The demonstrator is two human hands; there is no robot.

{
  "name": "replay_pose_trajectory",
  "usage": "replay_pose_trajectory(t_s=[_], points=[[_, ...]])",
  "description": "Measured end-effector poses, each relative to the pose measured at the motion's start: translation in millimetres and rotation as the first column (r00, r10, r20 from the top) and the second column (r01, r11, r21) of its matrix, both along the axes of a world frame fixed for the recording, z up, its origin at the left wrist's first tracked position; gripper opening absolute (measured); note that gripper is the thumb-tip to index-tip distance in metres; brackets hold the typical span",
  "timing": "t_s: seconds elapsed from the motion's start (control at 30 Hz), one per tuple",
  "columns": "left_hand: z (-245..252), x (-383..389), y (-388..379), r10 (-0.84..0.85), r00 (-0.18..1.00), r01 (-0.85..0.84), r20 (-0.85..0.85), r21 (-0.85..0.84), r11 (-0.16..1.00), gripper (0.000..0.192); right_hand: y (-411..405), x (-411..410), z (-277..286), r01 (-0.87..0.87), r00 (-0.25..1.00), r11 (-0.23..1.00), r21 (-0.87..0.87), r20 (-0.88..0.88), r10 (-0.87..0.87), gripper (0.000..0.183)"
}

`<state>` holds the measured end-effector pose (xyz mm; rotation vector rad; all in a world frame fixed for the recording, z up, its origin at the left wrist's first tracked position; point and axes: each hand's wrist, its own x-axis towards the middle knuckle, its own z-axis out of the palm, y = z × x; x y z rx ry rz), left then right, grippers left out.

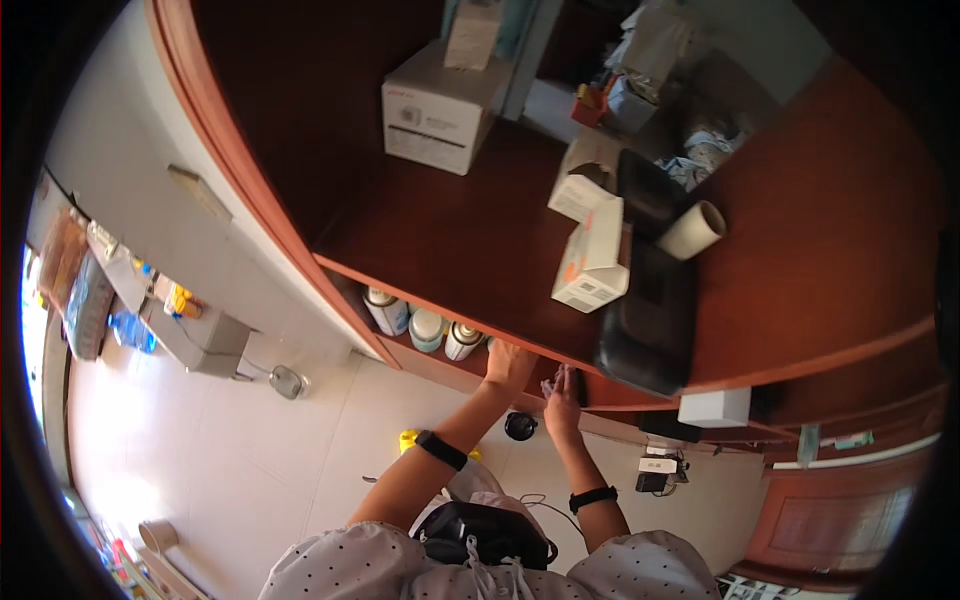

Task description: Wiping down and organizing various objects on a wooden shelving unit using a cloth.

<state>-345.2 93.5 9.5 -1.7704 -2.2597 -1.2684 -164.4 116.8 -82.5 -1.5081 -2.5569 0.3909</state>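
My left hand [511,365] reaches under the front edge of a reddish wooden shelf [450,247], its fingers hidden behind that edge. Just left of it, on the lower shelf, stand a spray can [463,339], a pale green-lidded jar or can [427,330] and another can [387,309]. My right hand [562,394] is at the lower shelf's opening, close to a dark thing; a small purplish-grey item shows at its fingers, and whether it is gripped cannot be told. Above lie a black padded case [649,322] and an open white carton [592,262].
A white box [431,124] stands at the back of the upper shelf. A cardboard tube [694,229] leans by the black case. A white box [714,407] sticks out below the shelf edge. On the floor are a round black object [520,425] and a power adapter [651,481] with cables.
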Motion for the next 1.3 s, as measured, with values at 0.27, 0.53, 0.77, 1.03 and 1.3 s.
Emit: replay_pose_trajectory(t_s=[0.27, 0.53, 0.77, 1.03, 1.3], points=[[22, -5, -4, -0.121, 0.888, 0.012, -0.444, -0.24, 0.971, 0.022, -13, 27, 11, 0.008, 0.977, 0.967, -0.254, -0.204, -0.062, 0.024], [32, -22, -23, -0.377, 0.926, 0.334, -0.016, -0.425, 0.841, 0.077, -14, 23, 33, 0.13, 0.389, 0.796, -0.591, -0.708, -0.589, 0.032], [71, -17, -30, -0.392, 0.912, 0.407, 0.118, -0.152, 0.901, 0.081, -17, 9, 61, -0.097, -0.015, 0.842, -0.531, -0.845, -0.535, 0.042], [103, 2, -29, -0.422, 0.858, 0.44, 0.293, 0.004, 0.898, 0.064, -39, -48, 134, -0.311, -0.098, 0.732, -0.606, -0.746, -0.659, 0.044], [114, 6, -32, -0.418, 0.869, 0.432, 0.263, 0.006, 0.902, 0.06, -16, -46, 147, -0.285, 0.139, 0.652, -0.703, -0.703, -0.697, 0.049]])
